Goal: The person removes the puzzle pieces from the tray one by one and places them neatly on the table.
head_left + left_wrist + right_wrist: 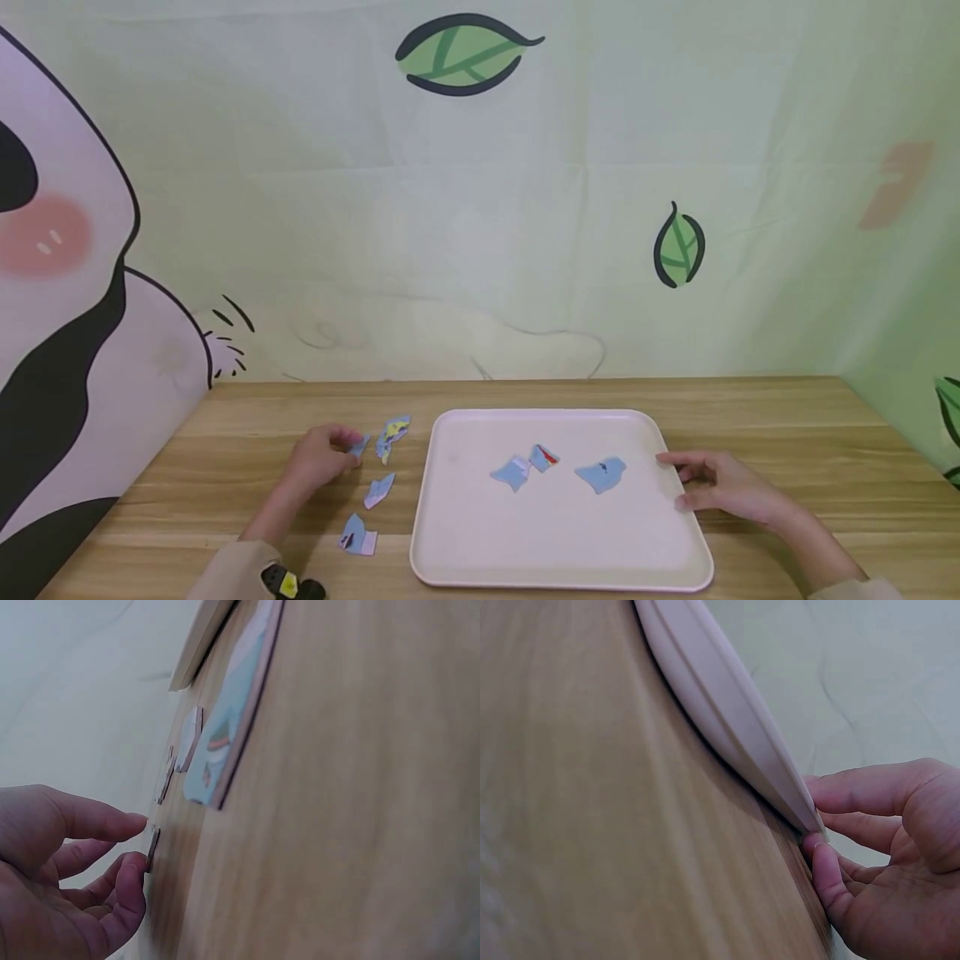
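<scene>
A pale tray (562, 542) lies on a wooden desk (765, 408) in front of a pale green wall (525, 250). Taking the tray's middle as the centre of a clock, three flat puzzle pieces lie on it: a blue-and-white piece (512, 473) at ten o'clock, a red-marked piece (543, 458) close beside it at eleven, and a larger blue piece (602, 476) at two. Beyond the tray, on the desk, a yellow-marked piece (392, 435) sits between nine and ten o'clock, a narrow piece (379, 491) at nine, and a square-cornered piece (357, 536) between eight and nine. Farther out, between nine and ten, the left hand (318, 457) has bent fingers at a small piece (361, 447); whether they grip it cannot be told. At three o'clock the right hand (723, 485) holds the tray's rim with thumb and fingertips.
</scene>
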Motion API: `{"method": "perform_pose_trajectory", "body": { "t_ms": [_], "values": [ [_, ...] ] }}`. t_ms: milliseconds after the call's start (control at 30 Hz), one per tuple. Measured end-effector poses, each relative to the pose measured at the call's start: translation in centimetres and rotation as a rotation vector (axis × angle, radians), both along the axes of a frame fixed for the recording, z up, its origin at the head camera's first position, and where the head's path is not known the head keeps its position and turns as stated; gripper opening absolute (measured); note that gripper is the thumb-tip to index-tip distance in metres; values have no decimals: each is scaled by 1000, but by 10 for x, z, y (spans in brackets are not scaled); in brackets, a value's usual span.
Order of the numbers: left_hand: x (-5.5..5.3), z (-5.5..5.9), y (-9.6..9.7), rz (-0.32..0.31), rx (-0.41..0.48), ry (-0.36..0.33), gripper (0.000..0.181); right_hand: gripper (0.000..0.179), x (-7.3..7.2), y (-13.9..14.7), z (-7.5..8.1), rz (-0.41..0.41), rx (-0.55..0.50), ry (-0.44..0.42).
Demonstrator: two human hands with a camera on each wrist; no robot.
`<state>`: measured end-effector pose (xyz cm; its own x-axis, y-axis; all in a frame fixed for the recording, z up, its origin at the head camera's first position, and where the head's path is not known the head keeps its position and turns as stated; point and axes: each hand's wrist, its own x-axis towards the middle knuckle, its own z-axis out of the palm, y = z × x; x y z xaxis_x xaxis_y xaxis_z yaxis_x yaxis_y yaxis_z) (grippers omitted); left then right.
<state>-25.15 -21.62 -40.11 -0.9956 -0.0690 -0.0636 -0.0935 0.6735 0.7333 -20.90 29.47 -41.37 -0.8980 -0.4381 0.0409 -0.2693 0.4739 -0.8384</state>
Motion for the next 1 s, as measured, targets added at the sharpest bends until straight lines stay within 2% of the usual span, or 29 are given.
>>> {"method": "perform_pose_trajectory", "body": {
  "t_ms": [267,567,800,1000],
  "values": [
    [11,3,16,-24,96,87,32,57,-1,1,-1,2,-2,1],
    [22,8,55,-110,222,167,28,56,0,0,0,2,0,13],
    [32,11,89,-196,330,156,26,55,0,1,0,9,-17,13],
    [37,11,116,-287,342,152,31,55,1,0,0,6,-23,8]
  ]
}}
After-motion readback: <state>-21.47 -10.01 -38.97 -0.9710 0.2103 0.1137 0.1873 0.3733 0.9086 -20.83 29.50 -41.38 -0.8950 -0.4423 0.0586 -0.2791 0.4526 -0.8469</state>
